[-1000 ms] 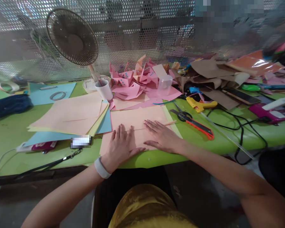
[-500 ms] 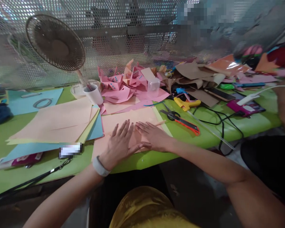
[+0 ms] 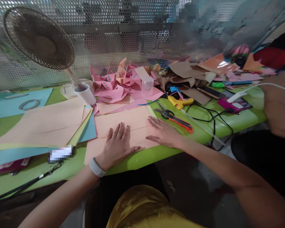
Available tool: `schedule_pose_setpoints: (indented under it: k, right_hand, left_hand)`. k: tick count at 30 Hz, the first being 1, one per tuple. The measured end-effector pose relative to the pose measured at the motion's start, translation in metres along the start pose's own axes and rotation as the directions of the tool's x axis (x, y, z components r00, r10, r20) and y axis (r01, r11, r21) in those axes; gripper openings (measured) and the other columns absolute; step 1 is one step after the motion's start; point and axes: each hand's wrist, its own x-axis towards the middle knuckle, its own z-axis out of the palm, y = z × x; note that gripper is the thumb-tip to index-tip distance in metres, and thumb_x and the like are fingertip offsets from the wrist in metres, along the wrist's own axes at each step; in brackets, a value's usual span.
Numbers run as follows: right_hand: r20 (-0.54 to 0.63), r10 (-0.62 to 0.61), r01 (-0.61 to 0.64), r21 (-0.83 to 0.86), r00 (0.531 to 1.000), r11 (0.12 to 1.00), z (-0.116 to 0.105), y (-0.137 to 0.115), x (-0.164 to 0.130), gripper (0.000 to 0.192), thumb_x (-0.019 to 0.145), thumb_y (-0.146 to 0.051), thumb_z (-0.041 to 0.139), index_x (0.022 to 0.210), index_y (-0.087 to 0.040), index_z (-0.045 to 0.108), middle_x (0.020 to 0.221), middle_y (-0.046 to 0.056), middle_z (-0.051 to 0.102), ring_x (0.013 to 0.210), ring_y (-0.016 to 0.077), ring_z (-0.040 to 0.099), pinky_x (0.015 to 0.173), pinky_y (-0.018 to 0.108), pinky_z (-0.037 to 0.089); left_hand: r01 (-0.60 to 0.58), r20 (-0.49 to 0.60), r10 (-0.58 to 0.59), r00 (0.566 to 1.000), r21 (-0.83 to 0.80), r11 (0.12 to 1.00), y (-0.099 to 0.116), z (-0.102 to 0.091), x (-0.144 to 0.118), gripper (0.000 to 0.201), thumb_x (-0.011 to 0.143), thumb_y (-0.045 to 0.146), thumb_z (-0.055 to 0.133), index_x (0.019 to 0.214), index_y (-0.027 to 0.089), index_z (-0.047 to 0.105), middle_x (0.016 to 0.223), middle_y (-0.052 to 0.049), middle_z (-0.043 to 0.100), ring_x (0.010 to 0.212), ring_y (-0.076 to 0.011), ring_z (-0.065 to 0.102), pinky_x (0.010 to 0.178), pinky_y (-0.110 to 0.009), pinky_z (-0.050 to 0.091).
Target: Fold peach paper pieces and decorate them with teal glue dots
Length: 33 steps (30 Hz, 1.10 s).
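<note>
A peach sheet of paper [image 3: 123,118] lies folded at the near edge of the green table [image 3: 211,133]. My left hand [image 3: 117,144] rests flat on its near half, fingers spread, a white band on the wrist. My right hand [image 3: 163,133] lies flat on the sheet's right end, fingers pointing left along the crease. Neither hand holds anything.
A stack of peach, yellow and blue sheets [image 3: 45,126] lies to the left. Behind are a fan [image 3: 38,41], a white cup [image 3: 85,93], pink folded paper pieces [image 3: 114,85] and a clear cup [image 3: 147,86]. Scissors [image 3: 165,112], an orange cutter [image 3: 181,122], a yellow glue gun [image 3: 179,102] and cables lie right. Another person's arm [image 3: 277,107] is at far right.
My right hand has slid to the right along the crease, away from my left hand. The view has swung a little to the right.
</note>
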Motion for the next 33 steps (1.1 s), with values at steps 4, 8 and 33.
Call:
schedule_pose_setpoints:
  k: [4,8,33]
  right_hand:
    - [0.006,0.070,-0.070,-0.008,0.998,0.998,-0.008,0.019,-0.015,0.100,0.092,-0.076,0.016,0.151,0.003,0.034,0.157,0.024,0.029,0.149,0.0321,0.026,0.123,0.052,0.021]
    - [-0.106,0.109,-0.111,-0.012,0.988,0.994,-0.020,0.007,-0.010,0.094,0.095,-0.071,0.017,0.148,0.004,0.039,0.154,0.027,0.035,0.147,0.0334,0.030,0.122,0.052,0.023]
    - [0.063,-0.117,0.103,0.193,0.991,0.976,-0.002,0.010,0.013,0.093,0.094,-0.073,0.026,0.158,-0.005,0.017,0.163,0.018,0.011,0.153,0.0289,0.011,0.125,0.049,0.017]
  left_hand:
    - [0.005,-0.003,-0.005,1.000,-0.005,1.000,0.001,0.000,-0.001,0.095,0.089,0.077,0.026,0.151,0.005,0.035,0.156,-0.027,0.032,0.147,-0.0401,0.029,0.116,-0.061,0.026]
    - [0.011,0.009,-0.011,1.000,0.002,1.000,0.002,-0.002,-0.001,0.095,0.089,0.077,0.027,0.150,0.004,0.037,0.157,-0.027,0.031,0.147,-0.0399,0.027,0.116,-0.061,0.025]
    - [0.143,-0.057,-0.138,0.989,0.083,0.986,-0.021,-0.007,-0.037,0.108,0.086,0.083,0.020,0.139,-0.008,0.044,0.143,-0.036,0.046,0.139,-0.0405,0.042,0.112,-0.051,0.037]
